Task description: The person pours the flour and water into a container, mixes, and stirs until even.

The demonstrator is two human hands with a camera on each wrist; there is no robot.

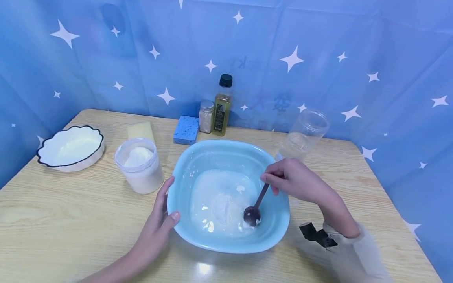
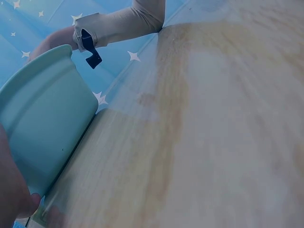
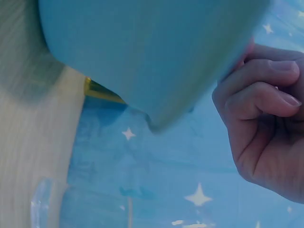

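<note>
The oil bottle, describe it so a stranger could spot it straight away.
On the wooden table, look at the far edge behind the light blue basin. The oil bottle stands beside a shorter jar; only it holds yellow liquid under a black cap.

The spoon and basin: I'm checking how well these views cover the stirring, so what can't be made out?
- Spoon: its handle top is hidden inside the right hand in the head view; absent from both wrist views.
- Basin contents: both wrist views show only its outer wall.
- Left hand: cut off by the left wrist view's edge.
- Oil bottle label: too small in the head view.
</note>
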